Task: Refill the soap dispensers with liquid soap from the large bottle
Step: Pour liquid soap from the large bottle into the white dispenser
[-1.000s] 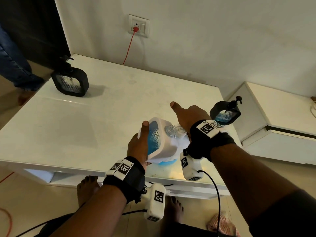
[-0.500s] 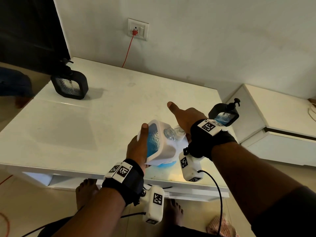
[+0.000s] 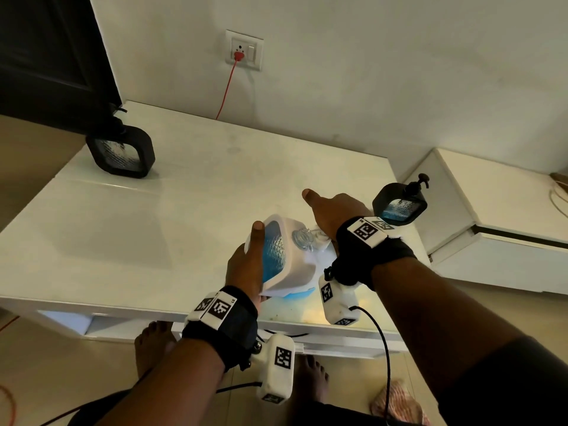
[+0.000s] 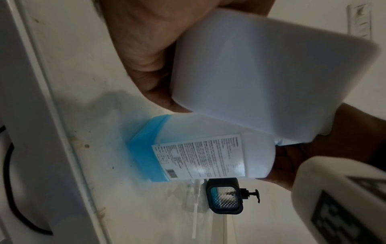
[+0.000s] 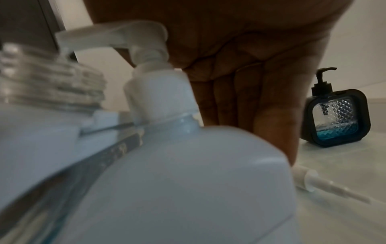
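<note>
My left hand (image 3: 246,265) grips a white-framed soap dispenser (image 3: 285,262) with blue liquid inside, tilted over the table's front right. Its pump is off and the threaded neck (image 5: 41,79) is bare. Just under it stands the large soap bottle (image 4: 208,148), with a white pump head (image 5: 146,54) and a low layer of blue soap. My right hand (image 3: 332,210) is on the bottle's far side, fingers (image 5: 250,99) straight down beside its shoulder and thumb stretched out. A loose white pump (image 5: 309,180) lies on the table behind the bottle.
A black dispenser (image 3: 399,207) with a little blue soap stands at the table's right edge. Another black dispenser (image 3: 121,152) sits at the far left. A low white cabinet (image 3: 491,210) stands to the right. A red cord (image 3: 227,90) runs to the wall socket.
Both hands and the white dispenser keep almost the same pose. The person in jeans at the far left has gone out of view.
</note>
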A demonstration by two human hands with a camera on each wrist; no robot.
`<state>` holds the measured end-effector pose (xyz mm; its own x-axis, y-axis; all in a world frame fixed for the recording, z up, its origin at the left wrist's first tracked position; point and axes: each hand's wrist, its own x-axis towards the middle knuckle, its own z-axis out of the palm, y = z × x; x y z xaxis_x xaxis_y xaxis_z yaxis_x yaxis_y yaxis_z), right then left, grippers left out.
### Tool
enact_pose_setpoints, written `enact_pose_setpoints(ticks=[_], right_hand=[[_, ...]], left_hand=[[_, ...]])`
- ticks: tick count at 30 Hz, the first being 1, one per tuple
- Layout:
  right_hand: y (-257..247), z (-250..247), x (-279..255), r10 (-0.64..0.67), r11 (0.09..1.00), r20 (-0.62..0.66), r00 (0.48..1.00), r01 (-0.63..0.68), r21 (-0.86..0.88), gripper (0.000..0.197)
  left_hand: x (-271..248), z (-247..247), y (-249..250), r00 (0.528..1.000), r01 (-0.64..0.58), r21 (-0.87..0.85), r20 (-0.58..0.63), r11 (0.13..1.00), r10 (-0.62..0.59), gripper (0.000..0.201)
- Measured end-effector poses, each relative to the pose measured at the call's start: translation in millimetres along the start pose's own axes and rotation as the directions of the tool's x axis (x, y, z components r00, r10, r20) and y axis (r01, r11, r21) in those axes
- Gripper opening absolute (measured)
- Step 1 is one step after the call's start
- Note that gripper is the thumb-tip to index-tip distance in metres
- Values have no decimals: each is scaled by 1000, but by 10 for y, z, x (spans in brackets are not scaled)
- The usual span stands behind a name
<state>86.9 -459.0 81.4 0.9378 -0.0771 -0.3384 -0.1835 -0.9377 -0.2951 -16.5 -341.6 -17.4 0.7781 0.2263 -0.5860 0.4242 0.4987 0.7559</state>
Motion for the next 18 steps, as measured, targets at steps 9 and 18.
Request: enact_pose_setpoints(ticks=[9, 18], right_hand=[[9, 26, 8, -8, 1000, -25, 1000, 7, -21, 69], [-51, -48, -15, 4, 997, 67, 998, -9, 79, 80]], left_hand=[[7, 4, 3, 1000, 10, -26, 3, 1000, -9, 98], [-15, -9, 22, 1000, -7, -9, 13, 1000, 7, 113]])
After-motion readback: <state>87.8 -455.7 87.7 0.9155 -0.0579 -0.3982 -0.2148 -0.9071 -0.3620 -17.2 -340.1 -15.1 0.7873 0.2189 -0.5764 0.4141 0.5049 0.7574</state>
